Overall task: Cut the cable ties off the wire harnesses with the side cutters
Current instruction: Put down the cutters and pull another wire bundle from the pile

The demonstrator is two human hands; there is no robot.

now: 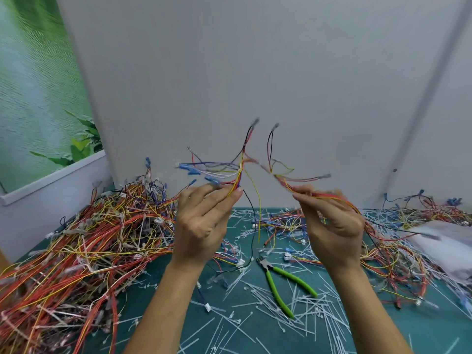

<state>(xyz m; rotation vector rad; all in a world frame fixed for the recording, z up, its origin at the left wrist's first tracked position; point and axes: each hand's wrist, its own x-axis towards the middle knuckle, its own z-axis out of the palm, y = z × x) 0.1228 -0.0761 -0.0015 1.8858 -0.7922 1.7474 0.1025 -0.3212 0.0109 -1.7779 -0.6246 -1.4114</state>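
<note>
- You are raising both hands above the green mat (178, 302), palms turned towards you.
- Your left hand (201, 226) is pinching a wire harness (240, 172) between thumb and fingertips; its wires are standing upward and fanning left, ending in blue connectors.
- Your right hand (334, 226) is pinching a second bunch of wires (281, 178), which is slanting up and left towards the first; whether the two bunches are joined is unclear.
- The side cutters (267, 269) are lying flat on the mat between your forearms, held by neither hand, jaws pointing away and left, green handles splaying back to the right.
- Cut cable ties (268, 325) are lying scattered around the cutters.
- Tangled harness piles are sitting at the left (89, 238) and right (398, 256).
</note>
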